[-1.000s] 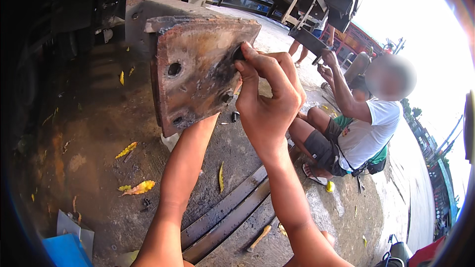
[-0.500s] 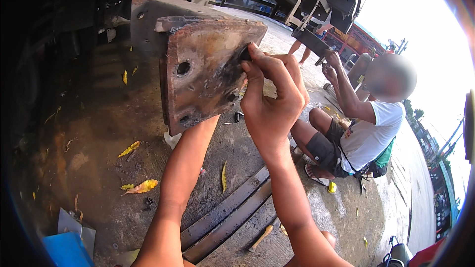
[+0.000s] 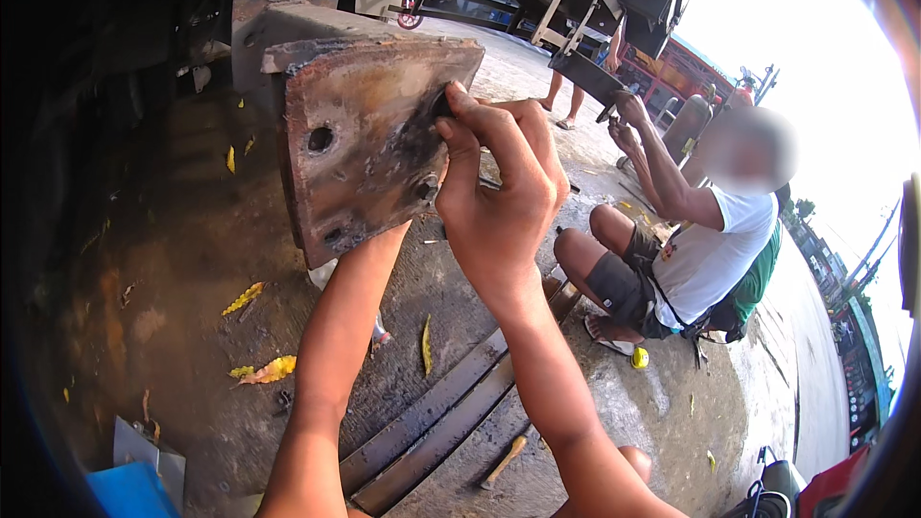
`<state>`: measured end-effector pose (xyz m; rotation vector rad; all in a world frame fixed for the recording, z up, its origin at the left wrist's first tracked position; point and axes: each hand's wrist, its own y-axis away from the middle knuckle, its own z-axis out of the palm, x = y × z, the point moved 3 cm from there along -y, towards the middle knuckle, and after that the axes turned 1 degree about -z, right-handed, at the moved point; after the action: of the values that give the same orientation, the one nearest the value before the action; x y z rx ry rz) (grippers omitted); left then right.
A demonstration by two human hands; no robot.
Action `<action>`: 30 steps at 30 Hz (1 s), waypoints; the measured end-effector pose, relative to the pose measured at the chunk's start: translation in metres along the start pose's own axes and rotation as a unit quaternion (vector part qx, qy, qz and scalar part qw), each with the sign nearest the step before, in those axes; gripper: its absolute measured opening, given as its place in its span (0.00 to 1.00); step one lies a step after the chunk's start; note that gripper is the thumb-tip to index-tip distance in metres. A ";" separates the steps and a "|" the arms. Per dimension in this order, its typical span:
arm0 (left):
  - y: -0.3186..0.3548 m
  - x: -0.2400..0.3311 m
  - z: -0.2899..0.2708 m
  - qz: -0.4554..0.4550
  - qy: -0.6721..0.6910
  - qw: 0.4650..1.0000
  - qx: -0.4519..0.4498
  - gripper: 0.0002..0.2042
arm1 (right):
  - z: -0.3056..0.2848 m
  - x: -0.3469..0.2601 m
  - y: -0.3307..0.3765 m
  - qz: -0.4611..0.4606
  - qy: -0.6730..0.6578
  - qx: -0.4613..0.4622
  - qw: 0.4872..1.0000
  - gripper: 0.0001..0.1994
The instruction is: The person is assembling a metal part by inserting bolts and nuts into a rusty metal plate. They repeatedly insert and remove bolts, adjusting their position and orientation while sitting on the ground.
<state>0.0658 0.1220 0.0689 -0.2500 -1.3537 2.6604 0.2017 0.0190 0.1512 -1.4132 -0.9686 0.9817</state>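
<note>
Rusty plate point(image 3: 360, 149): right hand point(image 3: 499, 201) pinching upper-right bolt.

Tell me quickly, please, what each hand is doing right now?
Left hand: hidden behind the rusty plate; cannot be told.
Right hand: closed, fingertips pinching something small at the plate's upper edge.

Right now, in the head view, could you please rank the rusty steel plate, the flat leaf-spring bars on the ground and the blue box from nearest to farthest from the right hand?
1. Rusty steel plate: touched by the right hand.
2. Flat leaf-spring bars: on the ground below.
3. Blue box: far lower left corner.
</note>
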 end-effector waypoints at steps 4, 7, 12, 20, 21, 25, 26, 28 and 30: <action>0.006 0.002 -0.002 -0.022 0.055 0.998 -0.002 0.28 | -0.001 0.001 0.001 -0.006 -0.002 0.008 1.000 0.14; 0.004 0.002 -0.009 -0.072 0.197 0.977 -0.026 0.30 | 0.002 -0.002 0.002 0.000 -0.006 0.011 1.000 0.15; -0.011 -0.030 0.010 -0.063 0.201 0.975 -0.076 0.33 | -0.002 0.002 0.003 -0.006 -0.005 0.011 1.000 0.16; -0.015 -0.039 0.054 0.025 -0.119 0.982 -0.144 0.29 | -0.001 -0.002 0.004 0.001 0.001 0.009 1.000 0.16; -0.016 -0.041 0.051 0.006 -0.111 0.982 -0.151 0.29 | -0.003 -0.001 0.004 0.003 0.006 0.007 1.000 0.16; 0.003 -0.003 0.006 0.005 -0.051 0.998 -0.040 0.33 | -0.001 -0.001 0.001 -0.007 0.001 0.011 1.000 0.16; 0.013 0.012 0.004 0.027 -0.057 0.998 -0.026 0.33 | 0.002 -0.001 0.002 -0.012 -0.008 0.019 1.000 0.16; 0.018 0.013 0.014 0.033 -0.087 0.995 -0.039 0.32 | 0.002 0.001 0.002 -0.009 -0.017 0.013 1.000 0.16; 0.012 0.000 0.027 0.029 -0.110 0.992 -0.053 0.32 | -0.001 0.002 0.002 0.003 -0.012 0.002 1.000 0.17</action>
<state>0.0599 0.0939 0.0743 -0.0061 -1.5775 2.7341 0.2036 0.0201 0.1491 -1.4048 -0.9813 1.0060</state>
